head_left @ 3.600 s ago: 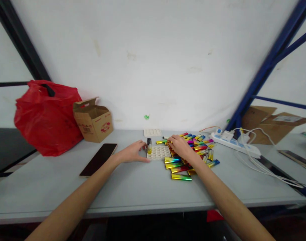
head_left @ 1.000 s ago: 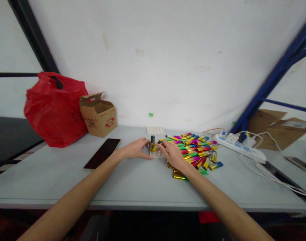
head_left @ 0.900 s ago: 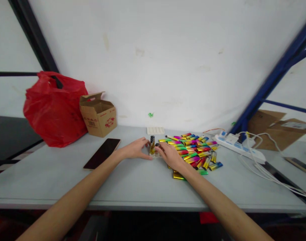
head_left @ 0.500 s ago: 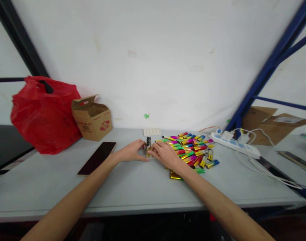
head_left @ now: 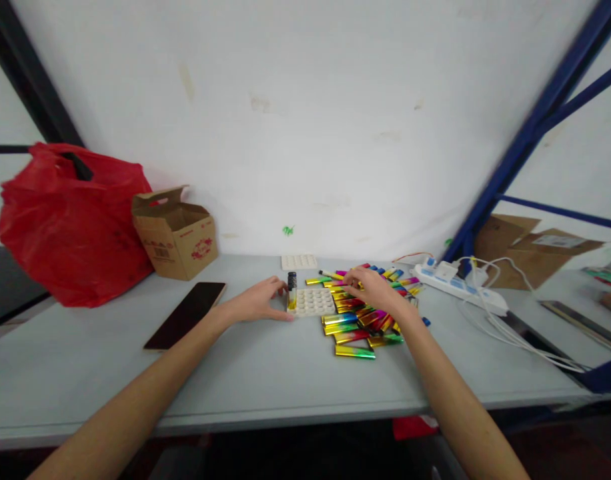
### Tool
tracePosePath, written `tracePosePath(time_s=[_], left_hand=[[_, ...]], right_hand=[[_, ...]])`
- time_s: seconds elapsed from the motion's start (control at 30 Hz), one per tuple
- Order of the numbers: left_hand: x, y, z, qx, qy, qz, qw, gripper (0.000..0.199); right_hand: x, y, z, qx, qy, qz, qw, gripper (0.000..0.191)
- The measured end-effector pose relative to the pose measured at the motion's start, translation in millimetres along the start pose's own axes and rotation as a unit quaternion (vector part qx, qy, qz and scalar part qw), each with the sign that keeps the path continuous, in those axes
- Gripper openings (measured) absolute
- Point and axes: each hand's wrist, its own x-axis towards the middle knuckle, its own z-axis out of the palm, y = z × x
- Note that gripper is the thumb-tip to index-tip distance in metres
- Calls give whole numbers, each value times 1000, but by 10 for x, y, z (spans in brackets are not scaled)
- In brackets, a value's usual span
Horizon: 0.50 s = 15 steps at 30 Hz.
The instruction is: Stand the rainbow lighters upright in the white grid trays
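A white tray with rows of round hollows lies in the middle of the table. Along its left edge stand small upright tubes with black patterned tops and clear, yellowish lower parts. My left hand is beside that edge, thumb and fingers spread around the tubes' side; I cannot tell if it touches them. My right hand is over a pile of shiny, multicoloured metallic tubes, its thumb and fingers bent down and apart among them. Its palm and wrist hide part of the pile.
A second white tray lies by the wall. On the left are a dark phone or tablet, a cardboard box and a red plastic bag. A white power strip with cables is on the right, near another carton.
My right hand has moved from the upright tubes to the right, over the pile, uncovering the white tray. My left hand stays by the tray's left edge. The view has shifted slightly.
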Motion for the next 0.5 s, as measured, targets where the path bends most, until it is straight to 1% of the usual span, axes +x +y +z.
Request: tracePosePath(time_s=[0.07,0.13,0.23,0.33,0.43,0.5], left_hand=[[1,-5,8,-1,2,3,1000,62],[-1,-4,10,0,5,5,1000,62],[-11,8,1,0,8,9,1000,61],[-16,16,-5,0,6,7,1000,61],[-13,12,-2,4,3,4,1000,63],[-10,9,1,7,0,5,1000,63]], right_hand=[[-41,18,-71,12,-34,14,999,8],[-62,41,-99,31,-52,18,998,8],[-62,79,-89,71,-57,18,996,10],[-54,102,-63,80,-60,25,995,7],[-55,107,-46,58,-41,23,997,8],[-50,102,-41,48,0,15,999,10]])
